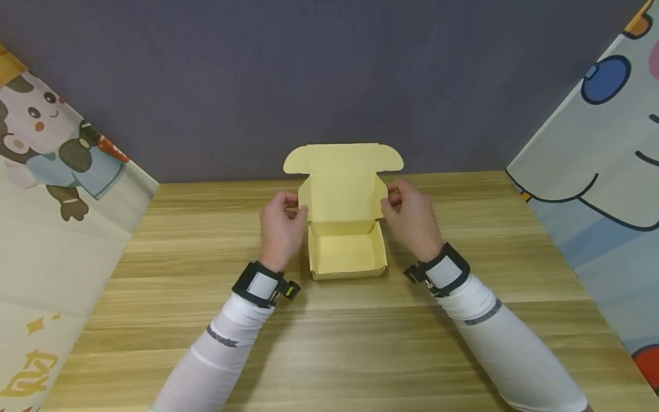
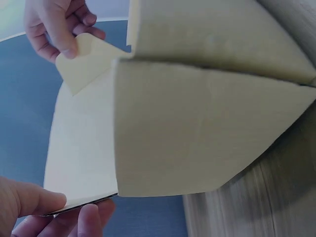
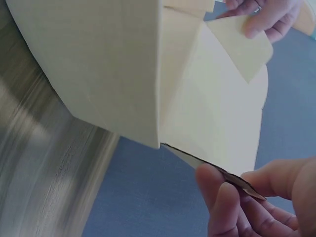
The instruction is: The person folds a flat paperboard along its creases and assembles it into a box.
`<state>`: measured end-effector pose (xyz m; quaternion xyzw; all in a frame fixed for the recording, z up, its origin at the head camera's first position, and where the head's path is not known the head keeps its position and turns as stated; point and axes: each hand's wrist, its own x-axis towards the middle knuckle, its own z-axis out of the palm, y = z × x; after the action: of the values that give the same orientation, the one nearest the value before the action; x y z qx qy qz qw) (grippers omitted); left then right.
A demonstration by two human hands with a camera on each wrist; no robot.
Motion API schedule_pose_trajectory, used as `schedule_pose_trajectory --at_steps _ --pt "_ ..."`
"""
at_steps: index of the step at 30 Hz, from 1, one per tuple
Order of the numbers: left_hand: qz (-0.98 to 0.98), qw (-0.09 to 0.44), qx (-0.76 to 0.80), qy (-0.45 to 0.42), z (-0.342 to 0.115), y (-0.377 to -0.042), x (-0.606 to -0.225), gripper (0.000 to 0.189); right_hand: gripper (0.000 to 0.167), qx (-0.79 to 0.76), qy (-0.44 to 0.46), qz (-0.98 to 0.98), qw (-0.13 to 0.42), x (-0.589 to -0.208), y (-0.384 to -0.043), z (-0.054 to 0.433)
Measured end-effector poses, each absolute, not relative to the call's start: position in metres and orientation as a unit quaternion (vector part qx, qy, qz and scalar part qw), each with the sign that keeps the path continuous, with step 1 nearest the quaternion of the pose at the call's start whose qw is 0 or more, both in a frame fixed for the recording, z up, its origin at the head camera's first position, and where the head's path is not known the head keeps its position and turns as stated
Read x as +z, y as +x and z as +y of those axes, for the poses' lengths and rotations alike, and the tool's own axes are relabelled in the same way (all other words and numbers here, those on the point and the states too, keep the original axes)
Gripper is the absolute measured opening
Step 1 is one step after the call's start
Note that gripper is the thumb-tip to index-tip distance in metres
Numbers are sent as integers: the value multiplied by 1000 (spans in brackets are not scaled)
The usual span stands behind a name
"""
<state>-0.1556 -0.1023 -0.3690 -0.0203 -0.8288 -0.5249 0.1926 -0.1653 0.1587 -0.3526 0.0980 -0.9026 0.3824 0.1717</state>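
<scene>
A small pale yellow cardboard box [image 1: 347, 253] stands on the table with its lid [image 1: 342, 197] raised at the back. The lid's front flap with two rounded ears [image 1: 344, 158] points upward. My left hand [image 1: 282, 229] pinches the lid's left side flap [image 2: 81, 201] between thumb and fingers. On the other side, my right hand [image 1: 413, 220] pinches the right side flap [image 3: 212, 168] the same way. Both side flaps angle inward from the lid panel. Inside the box, the bare bottom shows in the head view.
The wood-grain table [image 1: 340, 355] ends at a dark blue-grey wall [image 1: 329, 74] close behind the lid. Printed cartoon panels stand at the left [image 1: 56, 171] and right [image 1: 582, 149]. Each wrist wears a black strap with a small camera.
</scene>
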Motion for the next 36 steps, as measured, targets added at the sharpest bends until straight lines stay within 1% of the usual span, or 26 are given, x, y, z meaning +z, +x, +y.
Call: schedule_pose_trajectory --at_steps 5,12,17,25,36 --pt "-827 198 -525 -23 -101 -153 -372 18 21 382 106 -899 186 -355 -162 156" --pt "-822 185 -539 -28 -101 -150 -375 21 21 385 121 -894 195 -363 -157 154" --pt "-822 172 -541 -33 -101 -148 -378 22 23 392 136 -890 191 -369 -154 153" --pt "-825 161 -539 -48 -101 -144 -385 21 21 394 138 -890 185 -377 -147 153" --pt "-821 135 -551 -58 -102 -135 -391 23 25 415 164 -878 173 -387 -138 155"
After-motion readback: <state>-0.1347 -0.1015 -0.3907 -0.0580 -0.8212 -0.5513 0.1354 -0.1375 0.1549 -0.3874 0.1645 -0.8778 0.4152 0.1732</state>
